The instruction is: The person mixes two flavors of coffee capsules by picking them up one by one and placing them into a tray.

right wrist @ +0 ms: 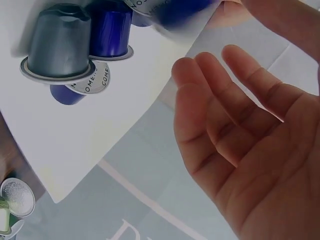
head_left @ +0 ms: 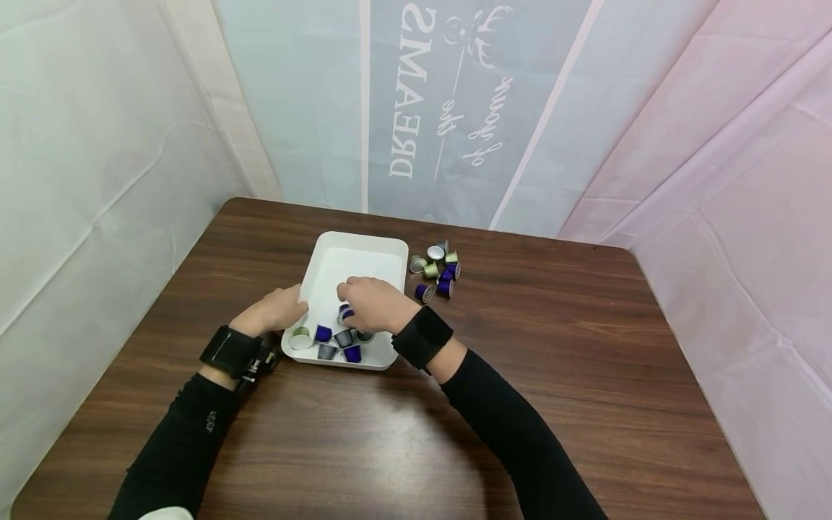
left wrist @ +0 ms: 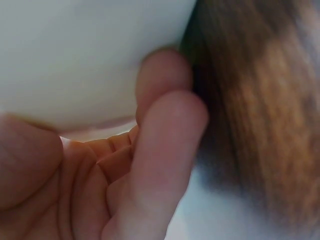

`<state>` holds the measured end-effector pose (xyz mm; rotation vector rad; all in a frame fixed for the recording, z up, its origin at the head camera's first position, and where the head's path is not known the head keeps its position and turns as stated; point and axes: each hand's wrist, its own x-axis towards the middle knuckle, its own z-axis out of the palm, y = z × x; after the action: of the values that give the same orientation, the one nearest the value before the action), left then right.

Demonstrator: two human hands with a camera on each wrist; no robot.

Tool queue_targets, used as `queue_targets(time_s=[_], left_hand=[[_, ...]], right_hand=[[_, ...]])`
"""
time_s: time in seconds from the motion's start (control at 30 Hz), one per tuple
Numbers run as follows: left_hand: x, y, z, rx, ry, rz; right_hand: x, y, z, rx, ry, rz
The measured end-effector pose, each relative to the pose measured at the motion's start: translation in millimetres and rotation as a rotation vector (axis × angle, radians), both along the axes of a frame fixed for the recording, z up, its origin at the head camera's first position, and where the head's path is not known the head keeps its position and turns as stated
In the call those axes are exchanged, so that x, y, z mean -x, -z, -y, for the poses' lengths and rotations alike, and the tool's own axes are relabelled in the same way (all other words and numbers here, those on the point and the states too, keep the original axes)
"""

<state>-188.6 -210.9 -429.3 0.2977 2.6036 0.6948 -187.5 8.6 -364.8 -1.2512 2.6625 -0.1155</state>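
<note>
A white tray [head_left: 351, 257] holds several coffee capsules, blue, grey and pale green, toward its near side. My left hand [head_left: 276, 309] grips the tray's left rim; in the left wrist view its fingers [left wrist: 162, 145] lie against the white tray wall [left wrist: 75, 60]. Over the middle of the tray is my right hand [head_left: 377, 305], its fingers loosely bent with nothing between them. A blurred blue capsule [right wrist: 185, 15] shows close by the right thumb. Farther off in the right wrist view stand a grey capsule [right wrist: 59, 42] and a blue capsule [right wrist: 110, 30].
Right of the tray, a loose group of blue, green and silver capsules [head_left: 445, 271] lies on the brown wooden table [head_left: 552, 347]. A printed cloth [head_left: 455, 108] hangs behind the table, and pale sheets [head_left: 104, 144] hang along both sides.
</note>
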Motion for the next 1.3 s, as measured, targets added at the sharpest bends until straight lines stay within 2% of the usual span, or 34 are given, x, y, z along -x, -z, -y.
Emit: queue_targets(time_s=[0.17,0.4,0.63,0.87,1.07,1.3], left_hand=[[1.1,1.4,-0.3,0.005,0.001,-0.005],[0.6,-0.3,-0.1,0.043,0.014,-0.047],[0.7,1.2,1.6,0.029,0.015,-0.047],[1.0,3.9,0.9,0.025,0.017,-0.048],[0.1,3.4,0.7,0.027,0.021,-0.058],[0.7,2.3,0.7,0.026,0.022,-0.055]], right_hand=[[5.5,-5.7,-14.2,0.037,0.029,0.037],[25.7,-6.3,-54.7,0.074,0.150,0.038],[43.5,10.2,-89.1,0.078,0.240,0.052],[51.2,30.4,-102.4,0.037,0.307,0.124],[52.9,38.2,-104.3,-0.001,0.318,0.126],[51.9,44.4,-105.6,-0.004,0.246,0.097]])
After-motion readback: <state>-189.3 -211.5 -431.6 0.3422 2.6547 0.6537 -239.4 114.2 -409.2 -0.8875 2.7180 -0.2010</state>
